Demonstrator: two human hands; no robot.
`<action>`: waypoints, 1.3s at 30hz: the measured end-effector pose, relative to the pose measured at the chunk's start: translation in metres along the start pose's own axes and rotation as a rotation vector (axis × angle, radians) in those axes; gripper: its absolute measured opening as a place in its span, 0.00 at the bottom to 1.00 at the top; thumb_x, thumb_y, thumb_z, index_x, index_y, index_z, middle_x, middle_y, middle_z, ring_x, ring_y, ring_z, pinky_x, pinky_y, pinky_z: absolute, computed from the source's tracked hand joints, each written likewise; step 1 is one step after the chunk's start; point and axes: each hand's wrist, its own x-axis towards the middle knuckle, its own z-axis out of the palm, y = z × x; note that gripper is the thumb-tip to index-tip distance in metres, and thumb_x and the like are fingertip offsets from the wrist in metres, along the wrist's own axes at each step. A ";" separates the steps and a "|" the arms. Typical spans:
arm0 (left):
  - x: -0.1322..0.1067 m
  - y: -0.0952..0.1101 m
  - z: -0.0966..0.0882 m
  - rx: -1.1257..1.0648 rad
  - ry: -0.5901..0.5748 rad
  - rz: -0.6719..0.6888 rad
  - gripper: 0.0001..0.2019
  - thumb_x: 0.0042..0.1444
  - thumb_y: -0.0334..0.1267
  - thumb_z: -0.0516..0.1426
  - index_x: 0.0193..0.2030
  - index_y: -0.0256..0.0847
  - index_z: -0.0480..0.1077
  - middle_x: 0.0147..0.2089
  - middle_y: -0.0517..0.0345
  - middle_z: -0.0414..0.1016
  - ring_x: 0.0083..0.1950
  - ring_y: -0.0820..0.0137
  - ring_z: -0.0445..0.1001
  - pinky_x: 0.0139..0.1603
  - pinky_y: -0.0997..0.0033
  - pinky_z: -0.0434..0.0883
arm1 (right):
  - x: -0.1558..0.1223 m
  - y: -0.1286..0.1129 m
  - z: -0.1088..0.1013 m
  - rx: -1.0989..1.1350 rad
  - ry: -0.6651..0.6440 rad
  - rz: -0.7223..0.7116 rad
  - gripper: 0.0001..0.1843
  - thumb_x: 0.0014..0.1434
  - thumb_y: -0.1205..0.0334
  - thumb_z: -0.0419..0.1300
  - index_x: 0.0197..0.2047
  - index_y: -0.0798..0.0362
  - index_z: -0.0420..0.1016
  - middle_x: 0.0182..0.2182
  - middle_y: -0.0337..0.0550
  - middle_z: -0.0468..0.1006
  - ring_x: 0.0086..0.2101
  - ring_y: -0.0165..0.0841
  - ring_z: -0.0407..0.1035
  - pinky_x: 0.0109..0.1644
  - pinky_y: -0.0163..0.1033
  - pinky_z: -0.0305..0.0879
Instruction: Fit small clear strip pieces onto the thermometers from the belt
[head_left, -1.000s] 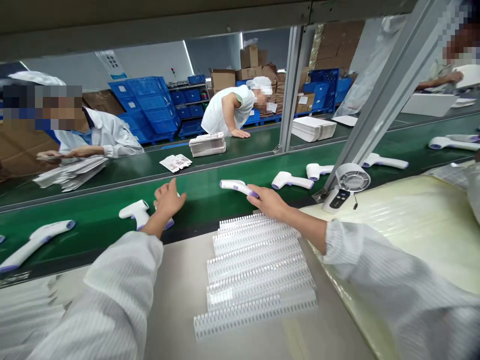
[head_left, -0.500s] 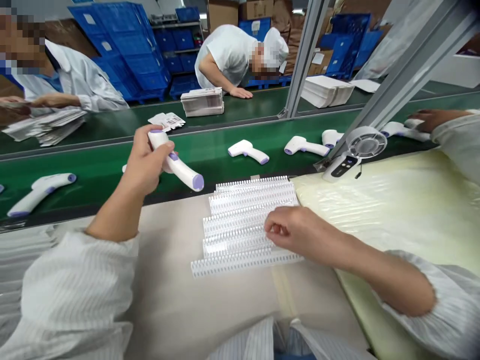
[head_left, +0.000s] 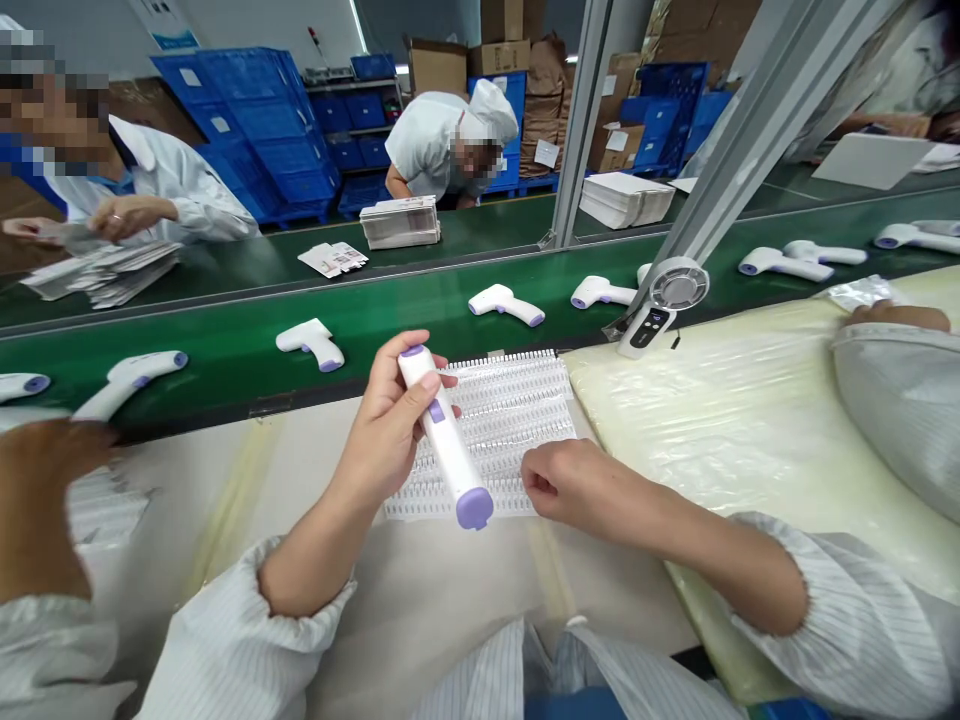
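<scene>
Carried over from the near edge of the smooth green conveyor belt (head_left: 390,310) since half a second ago, a white gun-shaped plastic device with purple trim (head_left: 450,450) is now held above the translucent white toothed plastic strips (head_left: 510,410). Its rounded handle is pointed down toward the wearer, so that a flat purple end cap is shown, with a small purple button set in the glossy white body. It is clamped by the fingers of the left hand (head_left: 386,425), the thumb being laid along its upper side. Those of the right hand (head_left: 566,485) are curled together in a loose fist by the right ends of the strips; whether anything small is enclosed cannot be told. A second white-and-purple device (head_left: 309,343), mostly hidden earlier, is now fully shown on the belt, and at far left a co-worker's blurred hand (head_left: 52,470) has come into view. The ridged strips are laid in rows on the flat greyish table (head_left: 420,620), beside a slab wrapped in wrinkled, shiny pale-yellow film (head_left: 675,400).
</scene>
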 end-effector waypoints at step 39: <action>-0.055 -0.041 0.063 0.036 -0.267 -0.232 0.17 0.69 0.53 0.53 0.58 0.49 0.60 0.59 0.54 0.64 0.61 0.60 0.64 0.57 0.64 0.62 | -0.010 -0.011 0.014 1.130 0.535 0.113 0.07 0.57 0.59 0.71 0.29 0.49 0.79 0.32 0.36 0.75 0.34 0.31 0.68 0.40 0.37 0.64</action>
